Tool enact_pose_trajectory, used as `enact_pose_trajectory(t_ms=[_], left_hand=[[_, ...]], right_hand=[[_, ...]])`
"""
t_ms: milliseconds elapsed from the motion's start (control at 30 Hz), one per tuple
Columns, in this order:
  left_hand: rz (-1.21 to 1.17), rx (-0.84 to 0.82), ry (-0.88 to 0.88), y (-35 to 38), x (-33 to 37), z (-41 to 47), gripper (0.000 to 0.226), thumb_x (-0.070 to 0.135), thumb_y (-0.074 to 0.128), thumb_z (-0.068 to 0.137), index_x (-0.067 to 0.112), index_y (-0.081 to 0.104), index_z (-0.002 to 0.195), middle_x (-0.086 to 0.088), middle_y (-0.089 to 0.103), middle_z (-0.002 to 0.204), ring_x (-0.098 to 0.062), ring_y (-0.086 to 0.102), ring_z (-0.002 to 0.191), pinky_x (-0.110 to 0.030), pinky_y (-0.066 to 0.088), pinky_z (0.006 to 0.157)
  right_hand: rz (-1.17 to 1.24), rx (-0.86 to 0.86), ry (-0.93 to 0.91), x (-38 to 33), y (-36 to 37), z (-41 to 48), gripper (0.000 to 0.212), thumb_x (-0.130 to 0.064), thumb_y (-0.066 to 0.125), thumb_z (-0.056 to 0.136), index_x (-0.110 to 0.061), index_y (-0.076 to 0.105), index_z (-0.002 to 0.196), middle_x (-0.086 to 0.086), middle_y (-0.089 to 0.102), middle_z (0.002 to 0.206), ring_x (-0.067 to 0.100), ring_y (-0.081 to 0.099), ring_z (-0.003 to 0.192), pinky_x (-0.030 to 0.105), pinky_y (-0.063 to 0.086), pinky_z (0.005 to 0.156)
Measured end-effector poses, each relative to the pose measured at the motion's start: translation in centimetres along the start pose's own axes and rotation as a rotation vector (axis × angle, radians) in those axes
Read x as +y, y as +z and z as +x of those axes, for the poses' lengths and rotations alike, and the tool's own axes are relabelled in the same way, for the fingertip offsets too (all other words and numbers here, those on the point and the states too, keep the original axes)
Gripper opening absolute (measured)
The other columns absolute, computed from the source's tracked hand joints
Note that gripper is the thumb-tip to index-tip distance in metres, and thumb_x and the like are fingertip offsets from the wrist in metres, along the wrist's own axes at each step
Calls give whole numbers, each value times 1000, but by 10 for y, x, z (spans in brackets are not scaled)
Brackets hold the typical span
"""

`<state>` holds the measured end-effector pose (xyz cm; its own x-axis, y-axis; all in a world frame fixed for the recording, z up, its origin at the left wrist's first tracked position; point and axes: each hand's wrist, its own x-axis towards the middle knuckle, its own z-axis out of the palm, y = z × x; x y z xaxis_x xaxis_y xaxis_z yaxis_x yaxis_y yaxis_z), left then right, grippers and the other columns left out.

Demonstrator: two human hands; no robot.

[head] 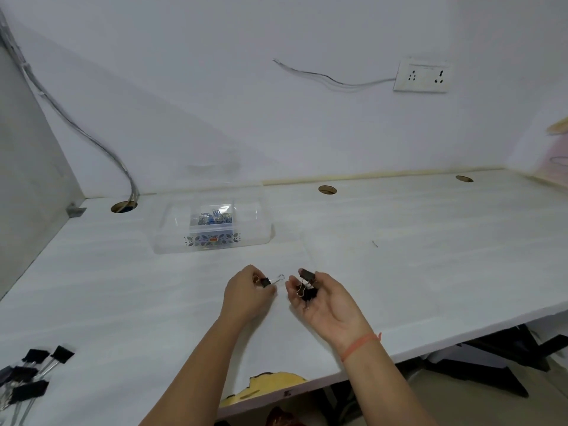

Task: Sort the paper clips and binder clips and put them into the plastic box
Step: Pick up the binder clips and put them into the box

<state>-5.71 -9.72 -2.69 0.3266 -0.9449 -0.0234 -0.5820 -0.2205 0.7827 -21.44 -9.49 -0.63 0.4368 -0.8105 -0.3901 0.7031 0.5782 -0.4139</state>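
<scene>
A clear plastic box (252, 230) stands open at the back of the white desk, with coloured paper clips (213, 217) in its middle compartment. My left hand (246, 295) pinches a small black binder clip (267, 281) with a silver handle, just above the desk. Beside it, my right hand (325, 298) is turned palm up and cups several small black binder clips (307, 285) with gold handles. The hands are a short gap apart, well in front of the box.
Several larger black binder clips (29, 372) lie at the desk's near left corner. Cable holes (327, 190) run along the back edge, one with a cable (92, 136) through it. The desk's front edge (430, 345) is chipped near my arms.
</scene>
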Motion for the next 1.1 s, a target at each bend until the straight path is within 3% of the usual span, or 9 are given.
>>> enact_pose_trajectory(t_ms=[133,300,433,567,733,800,933,1033,1100], left_hand=[[-1050,-68,-479,-18,9,-4,12,5,49,82,5,53,70,-5,49,54,-12,36,38,-13,25,33],[-1465,-83,-545,-38,34,9,18,-2,36,86,6,50,79,-7,47,66,-12,46,45,-13,26,28],[-1579,-21,-524,-62,54,39,22,1,34,89,6,52,77,-6,49,68,-12,50,43,-11,29,29],[-1615,38,-551,-79,63,76,23,3,37,92,2,51,74,-13,56,74,-16,59,34,-15,48,34],[-1616,47,-539,-79,68,132,22,2,41,93,1,49,73,-17,53,75,-23,55,61,-31,57,52],[-1523,75,-531,-72,68,153,25,15,45,95,3,47,73,-13,51,70,-20,49,57,-27,54,51],[-1346,136,-540,-62,67,182,50,48,36,95,6,56,77,-9,57,75,-21,50,66,-30,42,64],[-1288,119,-497,-58,62,196,54,41,26,98,4,63,87,-9,62,79,-20,51,75,-29,37,68],[-1215,110,-477,-58,61,198,47,30,27,98,4,64,87,-11,64,86,-21,52,81,-29,37,73]], right_hand=[[19,-6,-15,1,13,7,20,-11,52,92,5,61,102,23,56,101,34,55,108,42,61,73],[53,103,-47,-4,52,33,16,-9,55,93,2,60,83,14,52,83,24,55,73,35,57,66],[28,104,-2,-19,92,68,16,-4,53,92,-3,54,76,12,51,76,19,52,65,30,57,56],[-139,133,-25,-32,126,99,18,-10,48,93,-11,53,76,5,53,72,17,55,65,36,46,65],[-326,230,-113,-38,156,140,19,-16,41,95,-10,55,84,8,51,80,20,55,79,39,44,91],[-384,273,-139,-41,162,156,24,-24,39,97,-7,55,89,8,49,84,22,50,86,38,42,100],[-428,314,-126,-47,171,183,40,-35,35,100,0,54,104,9,51,94,18,44,73,35,40,86],[-538,322,-76,-48,176,189,55,-41,31,100,-6,34,143,12,46,140,26,50,118,44,28,111],[-577,317,-67,-48,176,192,55,-41,30,100,-8,33,144,13,43,142,28,44,128,40,31,109]])
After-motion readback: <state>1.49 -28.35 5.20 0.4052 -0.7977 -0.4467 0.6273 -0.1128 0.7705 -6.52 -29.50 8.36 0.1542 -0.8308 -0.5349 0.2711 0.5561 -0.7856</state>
